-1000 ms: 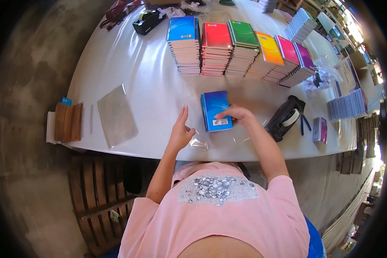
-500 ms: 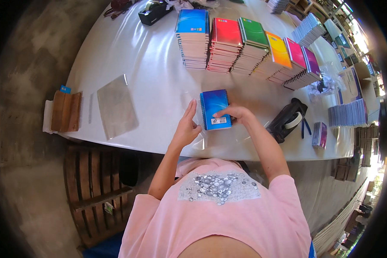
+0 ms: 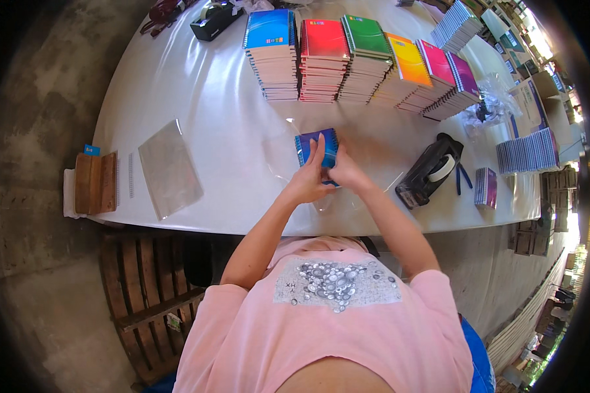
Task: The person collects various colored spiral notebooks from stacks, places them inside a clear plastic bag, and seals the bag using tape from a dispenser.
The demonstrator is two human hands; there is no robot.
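Observation:
Both my hands are on a small blue spiral notebook (image 3: pixel 305 143) near the front edge of the white table. My left hand (image 3: pixel 309 181) lies along its lower left part, with fingers stretched over the cover. At its right edge, my right hand (image 3: pixel 347 169) grips the notebook, its thumb and fingers partly hidden. Clear plastic film (image 3: pixel 283 171) shows on the table around the notebook, hard to make out against the white surface. Whether the blue item is one notebook or a small stack cannot be told.
Across the back stand stacks of spiral notebooks: blue (image 3: pixel 269 29), red (image 3: pixel 324 39), green (image 3: pixel 367 36), yellow, pink and purple. A black tape dispenser (image 3: pixel 429 171) and pliers (image 3: pixel 464 178) are at right. Clear plastic sleeves (image 3: pixel 170 169) and a brown wooden holder (image 3: pixel 97 183) lie left.
My left hand has moved from beside the notebook onto its cover. The notebook is turned slightly and sits mostly under my hands. The view has shifted a little.

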